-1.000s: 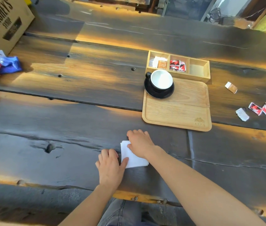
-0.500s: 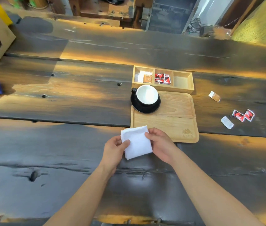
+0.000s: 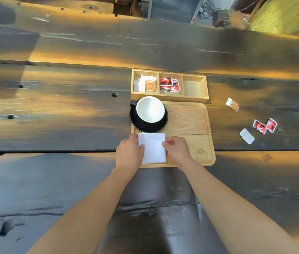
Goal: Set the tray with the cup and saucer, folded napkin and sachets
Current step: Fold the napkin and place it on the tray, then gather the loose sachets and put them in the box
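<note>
A folded white napkin [image 3: 152, 148] lies on the near left corner of the wooden tray [image 3: 190, 125]. My left hand [image 3: 129, 153] grips its left edge and my right hand [image 3: 177, 150] pinches its right edge. Just behind the napkin, a cup with a white inside [image 3: 150, 109] stands on a black saucer [image 3: 145, 125] at the tray's far left. Loose on the table to the right lie a brown sachet [image 3: 233, 104], a red double sachet [image 3: 264, 125] and a white sachet [image 3: 246, 136].
A three-compartment wooden box [image 3: 194, 99] sits behind the tray, holding white and brown sachets on the left and red ones in the middle; its right compartment holds nothing. The dark plank table [image 3: 62, 110] extends far to the left and toward me.
Both hands lifted the napkin off the table in front of me and carried it forward onto the tray's near left corner.
</note>
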